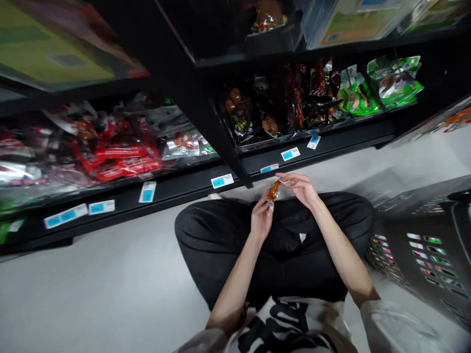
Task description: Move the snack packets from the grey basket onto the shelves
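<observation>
Between my hands, above my crossed legs, is a small clear snack packet (274,191) with orange-brown contents. My left hand (262,215) pinches its lower end between thumb and fingers. At the packet's upper end, the fingertips of my right hand (300,188) are closed on its edge. What is inside the packet is too small to make out exactly. A small white scrap (302,238) lies on my dark trousers below the right hand.
Ahead stands a black shelf (176,179) with price tags (222,181) along its edge. It holds red snack packs (121,154), dark packs and green pouches (395,81). A grey perforated basket (401,250) stands on the floor (121,289) at my right.
</observation>
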`<action>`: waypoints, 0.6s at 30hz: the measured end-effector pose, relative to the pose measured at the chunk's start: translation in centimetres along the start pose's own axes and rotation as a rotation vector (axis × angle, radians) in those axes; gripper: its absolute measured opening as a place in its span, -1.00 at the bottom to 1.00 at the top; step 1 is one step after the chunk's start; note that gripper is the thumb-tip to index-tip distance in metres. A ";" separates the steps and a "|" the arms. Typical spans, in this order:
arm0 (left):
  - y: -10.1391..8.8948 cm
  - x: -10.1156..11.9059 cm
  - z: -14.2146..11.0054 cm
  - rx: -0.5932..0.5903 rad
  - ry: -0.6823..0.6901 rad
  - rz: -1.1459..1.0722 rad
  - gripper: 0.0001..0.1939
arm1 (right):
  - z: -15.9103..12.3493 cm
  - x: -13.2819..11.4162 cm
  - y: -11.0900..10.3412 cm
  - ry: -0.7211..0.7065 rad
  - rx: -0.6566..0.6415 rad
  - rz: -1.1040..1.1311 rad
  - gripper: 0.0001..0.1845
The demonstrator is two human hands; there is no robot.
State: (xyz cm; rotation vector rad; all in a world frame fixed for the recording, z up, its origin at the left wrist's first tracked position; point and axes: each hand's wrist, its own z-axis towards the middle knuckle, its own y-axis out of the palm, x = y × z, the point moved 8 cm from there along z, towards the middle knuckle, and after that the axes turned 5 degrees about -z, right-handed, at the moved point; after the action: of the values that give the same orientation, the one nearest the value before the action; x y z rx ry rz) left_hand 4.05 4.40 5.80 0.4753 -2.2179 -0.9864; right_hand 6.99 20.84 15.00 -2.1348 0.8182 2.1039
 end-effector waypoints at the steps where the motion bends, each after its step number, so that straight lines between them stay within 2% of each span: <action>1: 0.1 0.0 -0.1 -0.001 -0.022 -0.027 -0.74 | 0.0 0.0 0.1 -0.017 -0.007 -0.038 -0.80; 3: 0.4 0.1 -0.3 -0.026 -0.042 -0.061 -0.77 | 0.0 0.2 0.1 -0.040 0.024 -0.158 -0.74; 5: 1.0 0.1 -0.7 -0.090 -0.036 -0.067 -0.78 | 0.2 0.4 -0.6 -0.058 0.114 -0.336 -0.72; 7: 1.9 -0.2 -1.1 -0.190 -0.037 -0.032 -0.62 | 0.3 0.4 -1.4 -0.085 0.215 -0.520 -0.73; 9: 2.8 -0.8 -1.5 -0.292 -0.058 0.051 -0.43 | 0.3 0.4 -1.9 -0.108 0.264 -0.634 -0.68; 11: 3.3 -1.6 -1.8 -0.339 -0.091 0.159 -0.35 | 0.4 0.8 -1.9 -0.090 0.240 -0.638 -0.63; 15: 2.8 -2.3 -1.7 -0.264 -0.138 0.268 -0.49 | 0.2 1.5 -1.5 0.011 0.167 -0.511 -0.56; 18: 2.6 -2.4 -1.6 -0.248 -0.129 0.288 -0.49 | -0.1 1.7 -1.3 0.098 0.165 -0.385 -0.56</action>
State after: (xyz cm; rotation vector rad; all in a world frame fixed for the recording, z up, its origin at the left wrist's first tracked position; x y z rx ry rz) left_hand 6.71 6.59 7.62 -0.0205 -2.1589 -1.1394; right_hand 7.47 21.33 12.96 -2.1170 0.5121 1.6950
